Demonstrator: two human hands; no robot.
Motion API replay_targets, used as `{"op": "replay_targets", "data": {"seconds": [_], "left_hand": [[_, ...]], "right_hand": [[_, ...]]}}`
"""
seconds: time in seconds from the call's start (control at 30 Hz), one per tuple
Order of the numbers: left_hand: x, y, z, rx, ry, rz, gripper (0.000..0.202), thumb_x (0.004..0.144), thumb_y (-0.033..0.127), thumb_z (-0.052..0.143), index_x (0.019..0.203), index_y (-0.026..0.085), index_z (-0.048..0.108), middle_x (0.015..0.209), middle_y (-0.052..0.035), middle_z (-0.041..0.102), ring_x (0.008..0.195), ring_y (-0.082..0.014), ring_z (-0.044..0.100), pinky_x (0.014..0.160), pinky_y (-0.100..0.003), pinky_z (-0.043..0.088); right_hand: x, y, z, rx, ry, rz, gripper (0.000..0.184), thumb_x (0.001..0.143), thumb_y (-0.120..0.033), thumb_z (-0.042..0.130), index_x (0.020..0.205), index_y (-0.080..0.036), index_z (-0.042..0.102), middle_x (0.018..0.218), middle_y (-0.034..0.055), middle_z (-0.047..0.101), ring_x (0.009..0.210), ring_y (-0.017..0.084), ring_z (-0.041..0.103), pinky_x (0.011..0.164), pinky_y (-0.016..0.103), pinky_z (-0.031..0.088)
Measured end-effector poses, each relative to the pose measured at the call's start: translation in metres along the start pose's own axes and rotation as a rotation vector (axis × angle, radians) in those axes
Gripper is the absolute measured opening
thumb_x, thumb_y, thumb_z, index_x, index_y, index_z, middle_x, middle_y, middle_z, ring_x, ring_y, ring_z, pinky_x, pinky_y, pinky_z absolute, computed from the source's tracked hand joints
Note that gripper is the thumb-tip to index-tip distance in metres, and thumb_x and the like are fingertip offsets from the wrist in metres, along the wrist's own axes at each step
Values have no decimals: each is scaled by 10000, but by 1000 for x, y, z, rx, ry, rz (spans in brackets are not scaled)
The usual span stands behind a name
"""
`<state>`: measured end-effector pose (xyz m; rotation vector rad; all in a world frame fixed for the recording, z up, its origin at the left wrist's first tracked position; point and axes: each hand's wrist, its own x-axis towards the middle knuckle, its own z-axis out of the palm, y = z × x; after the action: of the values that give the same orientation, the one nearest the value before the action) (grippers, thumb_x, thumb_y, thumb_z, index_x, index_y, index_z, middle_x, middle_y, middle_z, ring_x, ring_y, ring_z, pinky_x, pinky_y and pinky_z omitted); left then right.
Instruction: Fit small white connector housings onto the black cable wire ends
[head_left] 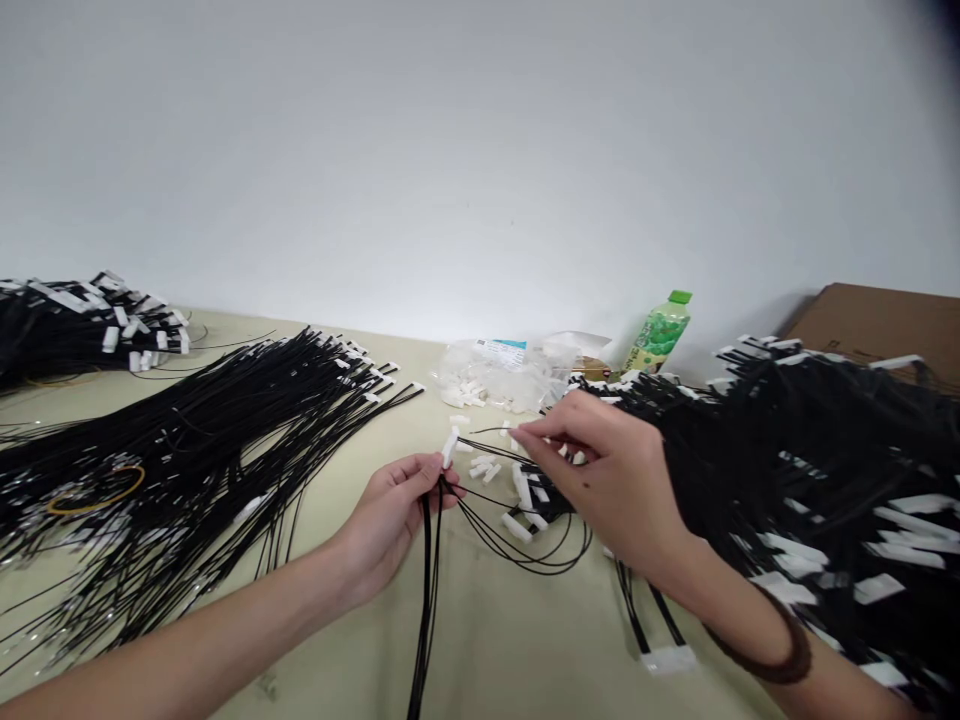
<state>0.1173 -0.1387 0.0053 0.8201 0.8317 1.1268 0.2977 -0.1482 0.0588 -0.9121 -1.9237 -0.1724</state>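
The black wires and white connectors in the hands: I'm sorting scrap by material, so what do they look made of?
The black wires in the left hand look like thin cable with a smooth plastic or rubber jacket: they bend in loose loops. The white connector at their tip looks like rigid, matte moulded plastic, with straight edges; metal inside cannot be seen.

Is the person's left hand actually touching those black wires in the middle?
Touching. The head view shows the left hand pinched around the black wires, just under a white connector.

blk wires (431, 560), wht connectors (450, 447)
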Motion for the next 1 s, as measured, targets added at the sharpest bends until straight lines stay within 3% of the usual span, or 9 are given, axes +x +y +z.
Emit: {"op": "replay_targets", "data": {"seconds": [0.27, 1.0], "left_hand": [[0, 0, 1, -39, -41, 13, 138, 705, 250, 637, 695, 119, 596, 708, -23, 577, 627, -94, 493, 651, -220, 387], [-1, 1, 2, -44, -66, 6, 152, 688, 268, 654, 674, 127, 596, 690, -14, 574, 619, -93, 481, 638, -226, 373]], "right_hand": [[-13, 2, 19, -90, 19, -190, 172, 832, -136, 508, 665, -142, 548, 607, 22, 481, 579, 120, 436, 543, 252, 347], [-16, 1, 21, -129, 44, -217, 172, 828, -130, 508, 660, -152, 536, 600, 18, 473, 578, 123, 440, 537, 252, 349]]}}
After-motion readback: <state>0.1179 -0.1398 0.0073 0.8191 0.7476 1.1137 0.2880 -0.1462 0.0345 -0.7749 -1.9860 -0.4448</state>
